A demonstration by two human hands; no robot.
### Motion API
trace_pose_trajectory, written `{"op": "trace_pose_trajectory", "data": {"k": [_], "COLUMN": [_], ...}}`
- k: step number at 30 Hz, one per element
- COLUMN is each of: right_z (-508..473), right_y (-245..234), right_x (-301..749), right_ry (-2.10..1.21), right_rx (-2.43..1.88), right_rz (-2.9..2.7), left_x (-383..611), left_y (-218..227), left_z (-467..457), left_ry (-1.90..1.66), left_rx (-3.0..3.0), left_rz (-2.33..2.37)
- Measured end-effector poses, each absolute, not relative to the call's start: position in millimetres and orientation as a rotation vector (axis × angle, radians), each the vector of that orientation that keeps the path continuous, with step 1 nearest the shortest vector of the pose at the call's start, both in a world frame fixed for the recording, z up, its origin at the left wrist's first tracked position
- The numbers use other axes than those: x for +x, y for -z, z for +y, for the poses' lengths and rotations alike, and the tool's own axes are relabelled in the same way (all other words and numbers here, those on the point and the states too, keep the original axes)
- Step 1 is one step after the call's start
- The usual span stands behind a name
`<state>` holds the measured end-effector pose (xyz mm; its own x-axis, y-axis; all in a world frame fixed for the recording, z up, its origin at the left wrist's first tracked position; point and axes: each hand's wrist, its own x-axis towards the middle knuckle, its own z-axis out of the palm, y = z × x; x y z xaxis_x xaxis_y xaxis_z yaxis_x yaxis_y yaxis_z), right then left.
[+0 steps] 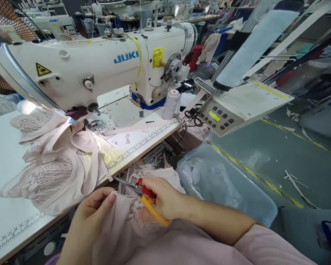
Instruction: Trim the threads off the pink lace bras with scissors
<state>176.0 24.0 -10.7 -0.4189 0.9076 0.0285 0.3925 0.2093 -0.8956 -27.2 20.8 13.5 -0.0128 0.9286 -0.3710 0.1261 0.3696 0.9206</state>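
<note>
My right hand is closed around a pair of small thread snips with red and orange handles, blades pointing left. My left hand pinches a piece of pale pink fabric in my lap, just below the snips' blades. A pile of pink lace garment pieces lies on the white table, under the needle of a white JUKI sewing machine. A pink strap trails across the table's ruler markings.
A white thread cone stands by the machine's base. A control panel juts out at the right of the table. Below it sits a clear plastic bin with scraps. Other sewing stations fill the background; fabric scraps litter the grey floor.
</note>
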Motion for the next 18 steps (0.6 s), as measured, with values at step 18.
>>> {"op": "trace_pose_trajectory", "data": {"k": [18], "right_z": [27], "right_y": [1], "right_x": [161], "right_ry": [-1.443], "right_rx": [-1.162], "right_rz": [-1.719], "left_x": [-27], "left_y": [-38], "left_z": [13], "left_ry": [-0.723], "left_rx": [1.685], "left_rz": [1.657]}}
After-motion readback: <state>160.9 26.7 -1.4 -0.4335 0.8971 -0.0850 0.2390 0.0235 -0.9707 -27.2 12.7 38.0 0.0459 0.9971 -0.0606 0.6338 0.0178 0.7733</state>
